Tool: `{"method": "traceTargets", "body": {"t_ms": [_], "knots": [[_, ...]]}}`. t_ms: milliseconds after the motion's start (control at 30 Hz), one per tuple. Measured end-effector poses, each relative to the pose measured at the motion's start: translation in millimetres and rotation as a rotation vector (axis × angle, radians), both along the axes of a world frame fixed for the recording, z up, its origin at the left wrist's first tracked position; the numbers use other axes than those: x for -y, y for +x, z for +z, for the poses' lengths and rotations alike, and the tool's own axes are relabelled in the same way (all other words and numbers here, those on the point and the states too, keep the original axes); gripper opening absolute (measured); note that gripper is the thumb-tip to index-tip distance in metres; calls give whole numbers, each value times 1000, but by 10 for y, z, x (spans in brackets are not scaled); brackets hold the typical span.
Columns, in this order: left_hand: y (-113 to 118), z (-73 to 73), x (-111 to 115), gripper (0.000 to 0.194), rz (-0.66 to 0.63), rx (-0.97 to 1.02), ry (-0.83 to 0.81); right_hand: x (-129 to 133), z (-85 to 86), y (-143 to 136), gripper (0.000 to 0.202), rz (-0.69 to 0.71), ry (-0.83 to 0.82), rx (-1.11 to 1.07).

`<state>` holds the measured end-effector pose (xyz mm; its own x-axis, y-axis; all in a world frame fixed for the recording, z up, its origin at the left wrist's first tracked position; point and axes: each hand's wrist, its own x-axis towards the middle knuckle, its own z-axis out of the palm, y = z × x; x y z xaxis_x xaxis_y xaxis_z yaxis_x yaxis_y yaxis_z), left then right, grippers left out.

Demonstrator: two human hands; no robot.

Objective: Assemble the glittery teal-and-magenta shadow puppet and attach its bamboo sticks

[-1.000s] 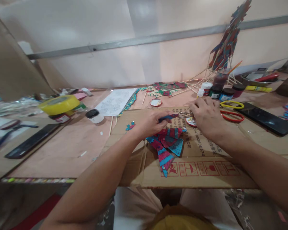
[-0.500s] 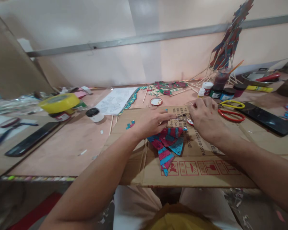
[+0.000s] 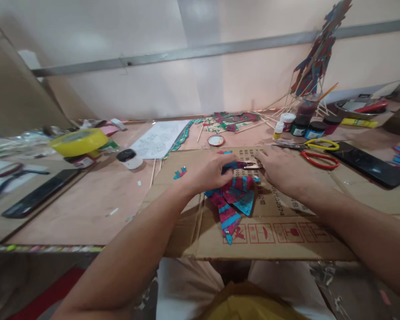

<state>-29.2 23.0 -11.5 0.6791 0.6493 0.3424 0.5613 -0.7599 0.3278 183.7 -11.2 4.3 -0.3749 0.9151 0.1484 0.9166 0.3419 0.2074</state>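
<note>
Cardboard's front edge (image 3: 270, 258) lies apart from right hand (image 3: 276, 168) (hold unclear); left hand (image 3: 213, 171) pinches blue piece (image 3: 235, 165).

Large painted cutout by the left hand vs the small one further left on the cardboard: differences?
Size: the large cutout is far bigger than the small cutout.
Pattern: the large cutout has bold stripes; none are discernible on the small cutout.
Place: the large cutout lies close against the left hand; the small cutout lies apart.
Shared: blue and magenta colouring.
</note>
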Motion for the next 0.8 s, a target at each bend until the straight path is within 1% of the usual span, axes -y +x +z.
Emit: {"method": "traceTargets", "body": {"t_ms": [100, 200, 267, 333, 367, 433, 500, 567, 667, 733, 800], "knots": [[-12, 99, 25, 26, 37, 54, -82, -35, -14, 21, 25, 49, -136, -88], [-28, 214, 47, 19, 62, 113, -163, -59, -32, 45, 21, 75, -158, -174], [-35, 259, 47, 15, 71, 237, -275, -64, -25, 48, 18, 79, -177, -269], [-37, 269, 31, 19, 72, 433, -428, -59, 7, 36, 15, 81, -219, -401], [-35, 263, 17, 25, 70, 542, -497, -51, 30, 26, 15, 78, -256, -466], [-23, 236, -11, 37, 69, 763, -591, -29, 78, 2, 24, 49, -370, -570], [2, 196, -33, 41, 70, 948, -668, -3, 107, -18, 33, -14, -513, -663], [39, 146, -43, 42, 25, 1097, -768, 19, 109, -30, 36, -54, -640, -770], [101, 53, -43, 47, -104, 1222, -875, 31, 73, -28, 36, -49, -749, -899], [138, -8, -39, 54, -156, 1231, -884, 29, 46, -23, 35, -41, -790, -944], [166, -54, -35, 60, -174, 1196, -880, 25, 25, -21, 33, -37, -826, -978]]}}
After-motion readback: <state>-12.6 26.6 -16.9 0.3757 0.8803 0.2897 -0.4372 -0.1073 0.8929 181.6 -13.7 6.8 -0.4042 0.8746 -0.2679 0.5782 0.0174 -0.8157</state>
